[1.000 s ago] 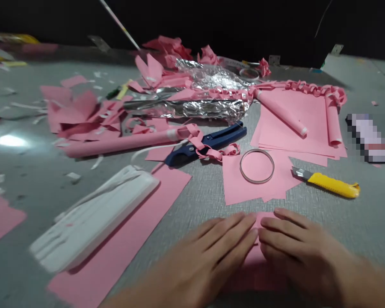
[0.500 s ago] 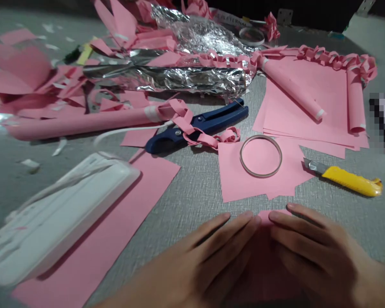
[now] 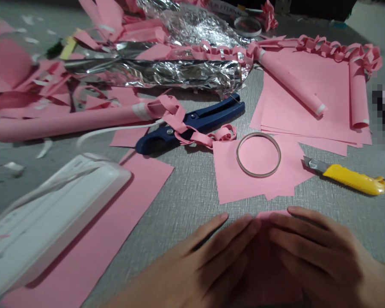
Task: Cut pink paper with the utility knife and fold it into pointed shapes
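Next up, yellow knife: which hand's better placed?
Probably the right hand: the yellow knife lies just beyond it, handle end toward the right. The left hand is farther away, across the pink paper both touch.

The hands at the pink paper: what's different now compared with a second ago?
The left hand and right hand have drawn slightly apart at the fingertips, and the pink paper between them looks darker. The camera view has dipped, so things farther off sit higher in the picture. Neither hand has visibly let go or picked anything up. The yellow cutter, round ring and blue tool lie as before.
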`<state>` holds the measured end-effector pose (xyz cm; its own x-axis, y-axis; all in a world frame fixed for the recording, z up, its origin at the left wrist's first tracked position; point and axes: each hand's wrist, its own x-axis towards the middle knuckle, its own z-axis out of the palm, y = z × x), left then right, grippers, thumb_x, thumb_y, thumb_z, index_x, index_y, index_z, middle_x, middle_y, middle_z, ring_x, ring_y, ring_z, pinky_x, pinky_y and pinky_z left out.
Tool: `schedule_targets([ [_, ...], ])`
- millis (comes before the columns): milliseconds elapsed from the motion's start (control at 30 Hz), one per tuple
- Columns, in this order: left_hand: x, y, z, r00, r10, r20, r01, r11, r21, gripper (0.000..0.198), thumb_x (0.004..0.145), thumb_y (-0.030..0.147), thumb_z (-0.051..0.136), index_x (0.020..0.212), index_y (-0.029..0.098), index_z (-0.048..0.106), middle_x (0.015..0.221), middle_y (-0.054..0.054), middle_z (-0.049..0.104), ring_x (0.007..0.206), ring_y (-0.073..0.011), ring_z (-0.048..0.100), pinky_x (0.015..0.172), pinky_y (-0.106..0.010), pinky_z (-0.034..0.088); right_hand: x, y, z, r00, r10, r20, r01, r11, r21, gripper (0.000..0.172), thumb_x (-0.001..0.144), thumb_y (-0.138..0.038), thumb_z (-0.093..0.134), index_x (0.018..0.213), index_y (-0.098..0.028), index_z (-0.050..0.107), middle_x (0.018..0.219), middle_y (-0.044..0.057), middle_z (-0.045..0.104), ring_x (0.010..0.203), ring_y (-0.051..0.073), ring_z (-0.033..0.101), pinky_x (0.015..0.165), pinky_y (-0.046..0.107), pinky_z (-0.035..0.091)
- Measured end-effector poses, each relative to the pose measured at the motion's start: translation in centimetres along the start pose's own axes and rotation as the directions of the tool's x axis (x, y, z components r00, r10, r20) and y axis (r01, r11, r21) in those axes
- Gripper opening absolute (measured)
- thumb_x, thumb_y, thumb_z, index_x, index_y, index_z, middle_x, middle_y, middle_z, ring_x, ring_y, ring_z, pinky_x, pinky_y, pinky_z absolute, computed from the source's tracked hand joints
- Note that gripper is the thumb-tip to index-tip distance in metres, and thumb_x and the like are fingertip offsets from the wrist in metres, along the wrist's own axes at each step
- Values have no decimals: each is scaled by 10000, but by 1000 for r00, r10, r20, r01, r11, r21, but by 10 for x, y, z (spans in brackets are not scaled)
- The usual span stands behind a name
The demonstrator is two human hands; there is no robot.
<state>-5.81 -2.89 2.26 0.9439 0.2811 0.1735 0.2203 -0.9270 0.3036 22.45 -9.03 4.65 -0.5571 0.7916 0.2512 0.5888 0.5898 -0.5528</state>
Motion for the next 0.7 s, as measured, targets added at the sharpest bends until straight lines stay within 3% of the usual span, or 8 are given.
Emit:
schedule_targets([
  [133, 0, -1, -5, 1000, 9, 15, -8, 998, -57, 346, 1151, 293, 489, 1274, 163, 786, 1652, -90, 606, 1625, -227, 419, 1436, -411, 79, -2, -2, 1, 999, 38, -33, -36, 998, 56, 432, 1052, -46, 599, 1379, -284, 751, 1301, 50, 837, 1295, 262, 775, 1161, 456, 642],
  [367, 4, -3, -12, 1000, 19, 16, -18, 998, -61, 390, 1154, 156, 403, 1304, 111, 760, 1615, -120, 633, 1562, -251, 496, 1412, -430, 204, 0, -3, 2, 995, -41, -88, 36, 997, -65, 287, 1090, -29, 521, 1080, -85, 802, 1143, 131, 867, 1243, 229, 788, 1204, 375, 591],
  [567, 4, -4, -12, 999, 25, -33, -27, 998, -55, 377, 1133, 114, 414, 1345, 81, 724, 1609, -138, 630, 1586, -269, 471, 1388, -437, 291, -3, 2, -2, 998, -32, -51, 29, 997, -65, 279, 1102, -65, 503, 1161, -110, 772, 1217, 130, 851, 1244, 215, 779, 1202, 377, 576],
  [700, 3, -3, -3, 999, -8, -38, 7, 999, -32, 463, 1074, 65, 444, 1485, 124, 649, 1629, -79, 619, 1588, -214, 473, 1401, -381, 251, -6, 4, 0, 998, -57, 10, 58, 989, -133, 333, 1037, -22, 469, 1209, -118, 737, 1283, 130, 832, 1305, 231, 748, 1219, 402, 548],
])
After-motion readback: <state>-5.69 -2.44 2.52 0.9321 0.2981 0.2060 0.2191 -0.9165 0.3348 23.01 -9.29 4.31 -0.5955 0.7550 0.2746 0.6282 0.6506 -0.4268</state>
